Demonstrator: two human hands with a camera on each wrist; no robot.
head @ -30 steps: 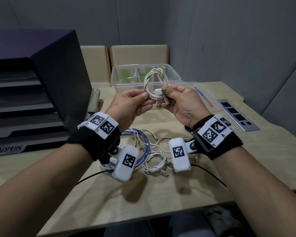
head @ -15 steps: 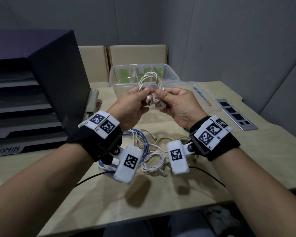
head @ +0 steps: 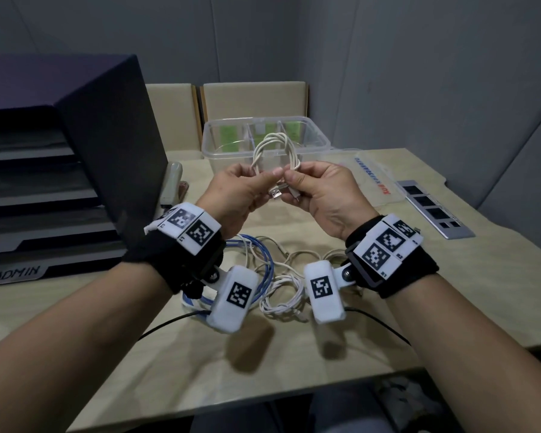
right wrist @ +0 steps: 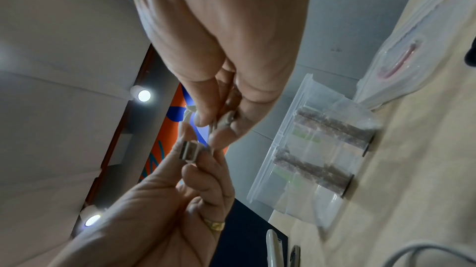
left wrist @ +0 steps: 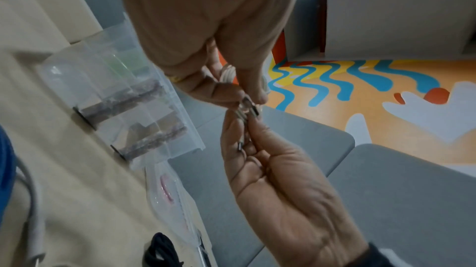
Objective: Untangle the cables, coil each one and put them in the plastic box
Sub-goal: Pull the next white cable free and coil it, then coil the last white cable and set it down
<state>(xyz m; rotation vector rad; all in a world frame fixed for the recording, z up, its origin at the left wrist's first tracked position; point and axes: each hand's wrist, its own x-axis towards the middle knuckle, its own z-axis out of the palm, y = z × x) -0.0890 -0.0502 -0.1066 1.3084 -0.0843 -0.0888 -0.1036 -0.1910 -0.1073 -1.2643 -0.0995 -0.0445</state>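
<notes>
A coiled white cable (head: pixel 275 151) stands upright in the air in front of the clear plastic box (head: pixel 322 142). My left hand (head: pixel 263 178) and right hand (head: pixel 291 181) pinch its lower part from either side. Its USB plug (head: pixel 275 192) and a smaller plug (head: pixel 295 195) hang below my fingertips. The right wrist view shows the USB plug (right wrist: pixel 189 152) between the fingers of my left hand (right wrist: pixel 190 145), just under my right hand (right wrist: pixel 213 126). On the table beneath my wrists lies a tangle with a blue cable (head: pixel 266 264) and white cables (head: pixel 281 296).
A black filing tray (head: pixel 60 182) labelled ADMIN fills the left side, with a stapler (head: pixel 172 182) beside it. The box lid (head: pixel 372 179) and a grey metal strip (head: pixel 431 210) lie to the right. A black cable (head: pixel 169 323) runs along the near table.
My hands have drawn close together on the white coil. The USB plug, which lay across the coil a second ago, now hangs below my fingers next to the smaller plug.
</notes>
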